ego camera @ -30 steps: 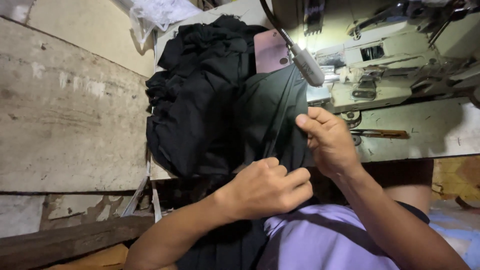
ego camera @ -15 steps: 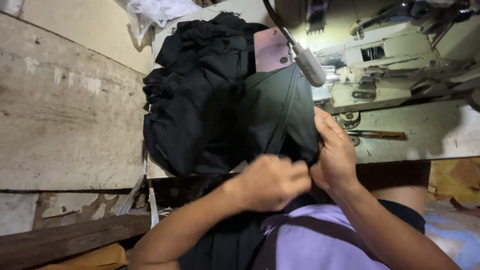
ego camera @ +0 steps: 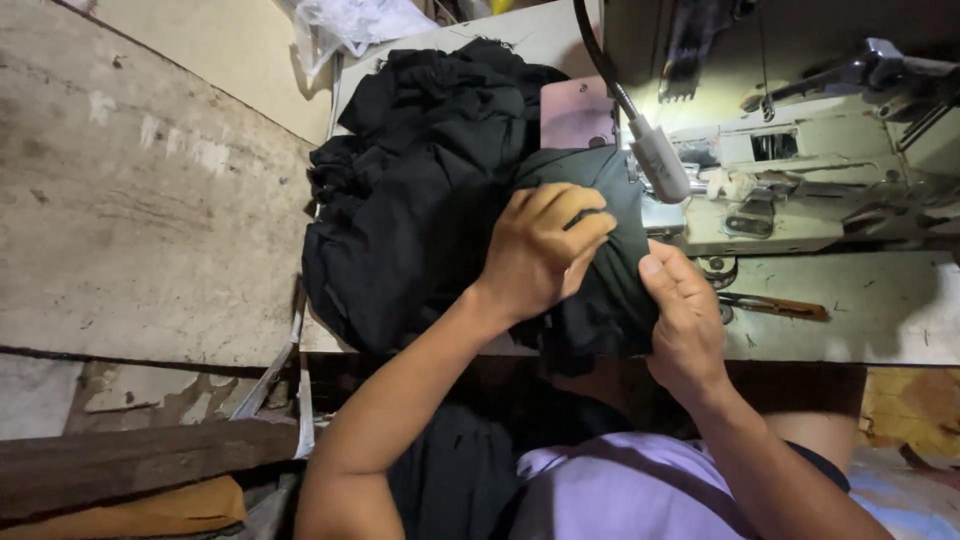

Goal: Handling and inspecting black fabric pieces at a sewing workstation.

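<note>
A heap of black fabric (ego camera: 420, 200) lies piled on the sewing table (ego camera: 880, 310), spilling over its front edge. My left hand (ego camera: 540, 250) presses down on the dark piece in front, fingers curled into the cloth. My right hand (ego camera: 685, 320) grips the right edge of the same piece beside the sewing machine (ego camera: 800, 190). A pink phone (ego camera: 578, 115) rests on the pile behind my left hand.
A small lamp (ego camera: 655, 160) on a black gooseneck hangs over the fabric. Scissors (ego camera: 770, 305) lie on the table to the right. A white plastic bag (ego camera: 350, 25) sits behind the pile. A wooden wall (ego camera: 140, 210) stands at the left.
My left hand moved up from the table's edge onto the top of the dark piece. My right hand shifted lower and to the right along the fabric's edge.
</note>
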